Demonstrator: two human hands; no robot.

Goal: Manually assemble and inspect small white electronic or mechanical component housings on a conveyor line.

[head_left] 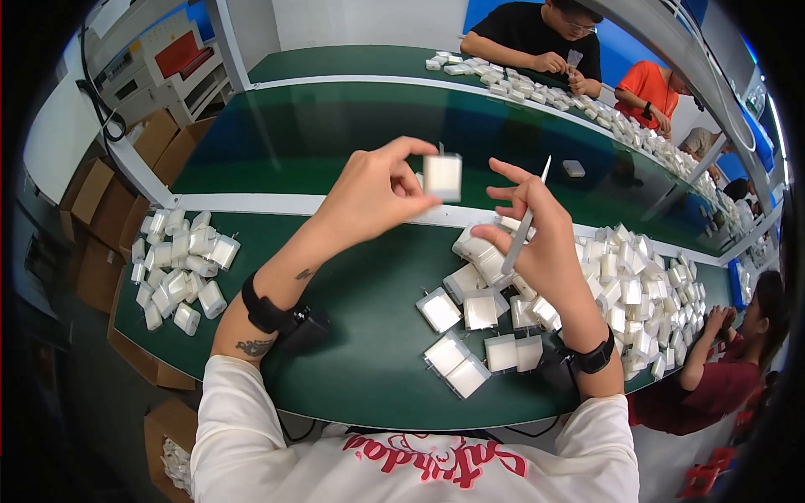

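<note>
My left hand point(369, 189) is raised over the bench and closed, pinching a small white block in a clear sleeve point(442, 178) between thumb and fingers. A thin pin sticks up from the block's top edge. To its right, my right hand point(541, 222) grips a slim grey pointed tool point(518, 241) that looks like tweezers, tip up. Its forefinger and thumb are stretched out toward the block without touching it. Below the right hand, several similar wrapped blocks point(481, 310) lie on the green bench point(360, 335), some with pins showing.
A large heap of white blocks point(641, 293) covers the bench's right side; a smaller pile point(180, 260) lies left. One block point(573, 168) rests on the dark green surface beyond the white rail point(277, 204). Cardboard boxes point(105, 197) stand left. Other people work opposite and at right.
</note>
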